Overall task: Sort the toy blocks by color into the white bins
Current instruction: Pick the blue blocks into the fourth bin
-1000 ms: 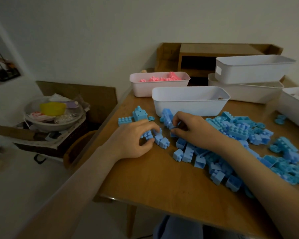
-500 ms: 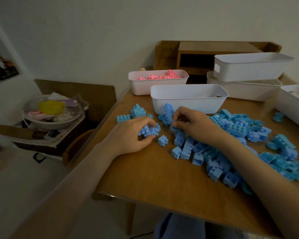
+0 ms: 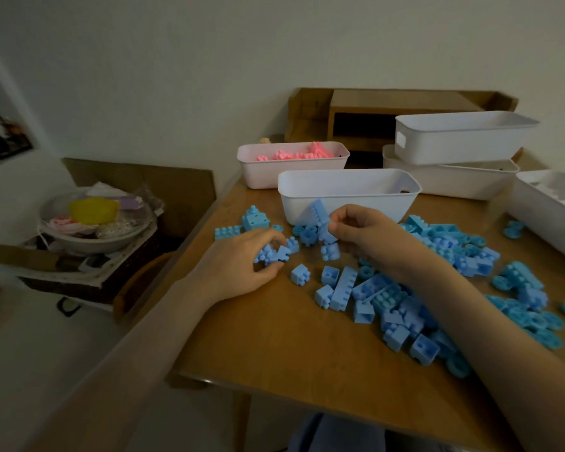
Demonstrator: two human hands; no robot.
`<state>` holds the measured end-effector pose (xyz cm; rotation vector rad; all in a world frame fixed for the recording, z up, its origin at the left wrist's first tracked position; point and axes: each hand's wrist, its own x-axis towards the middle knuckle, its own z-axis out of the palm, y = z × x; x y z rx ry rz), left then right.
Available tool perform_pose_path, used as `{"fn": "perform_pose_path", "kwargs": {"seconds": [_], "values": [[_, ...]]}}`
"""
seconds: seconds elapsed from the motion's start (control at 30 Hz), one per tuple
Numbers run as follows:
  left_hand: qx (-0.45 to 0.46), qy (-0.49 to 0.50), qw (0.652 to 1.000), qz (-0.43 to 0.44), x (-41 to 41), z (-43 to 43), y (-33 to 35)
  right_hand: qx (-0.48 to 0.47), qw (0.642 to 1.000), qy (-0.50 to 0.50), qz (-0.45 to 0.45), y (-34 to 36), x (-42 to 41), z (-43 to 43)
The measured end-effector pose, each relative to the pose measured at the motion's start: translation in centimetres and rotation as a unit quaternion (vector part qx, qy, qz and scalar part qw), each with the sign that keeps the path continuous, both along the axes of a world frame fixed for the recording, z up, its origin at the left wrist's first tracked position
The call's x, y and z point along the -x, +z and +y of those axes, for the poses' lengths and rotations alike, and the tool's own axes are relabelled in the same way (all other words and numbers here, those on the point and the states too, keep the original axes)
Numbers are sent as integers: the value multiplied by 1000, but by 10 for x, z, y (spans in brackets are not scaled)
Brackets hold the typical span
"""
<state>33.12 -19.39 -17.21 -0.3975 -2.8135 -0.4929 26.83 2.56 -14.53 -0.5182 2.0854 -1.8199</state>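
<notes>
Left hand (image 3: 238, 265) grips several small blocks (image 3: 276, 252); right hand (image 3: 369, 236) pinches a long block (image 3: 320, 213) beside the near bin (image 3: 382, 207). Pink blocks (image 3: 294, 154) sit binned; the blue pile (image 3: 388, 298) lies unsorted on the table (image 3: 291, 347).

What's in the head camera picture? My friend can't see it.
A person's left hand grips small blue blocks and the right hand pinches a long blue block, over a wooden table in front of a white bin. More loose blue blocks lie scattered to the right; a far bin holds pink blocks.
</notes>
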Motion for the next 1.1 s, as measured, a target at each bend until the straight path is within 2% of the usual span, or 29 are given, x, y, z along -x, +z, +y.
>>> {"fn": "perform_pose_path", "kwargs": {"seconds": [0.17, 0.3, 0.37, 0.5, 0.6, 0.67, 0.73, 0.87, 1.0, 1.1], "values": [[15, 1, 1000, 3, 1, 2, 5, 70, 996, 32, -39, 15, -1, 10], [-43, 4, 995, 90, 12, 7, 29, 112, 993, -17, -19, 36, 16, 22], [-77, 12, 989, 126, 28, 14, 45, 94, 994, -63, -2, 46, 31, 25], [-110, 39, 988, 97, 72, 37, 69, 20, 990, -133, 41, 54, 67, 24], [-66, 40, 996, 39, 105, 55, 72, -28, 987, -158, 21, 51, 86, 19], [-17, 36, 999, 0, 122, 65, 68, -126, 978, -167, 22, 44, 95, 16], [21, 35, 998, -54, 132, 70, 65, -240, 953, -176, 54, 41, 101, 12], [21, 35, 991, -127, 141, 76, 62, -375, 908, -134, 127, 44, 97, 4], [10, 35, 992, -123, 131, 73, 62, -459, 864, -64, 197, 47, 87, -1], [-50, 20, 997, -55, 105, 69, 67, -487, 838, -58, 240, 47, 77, 4]]}}
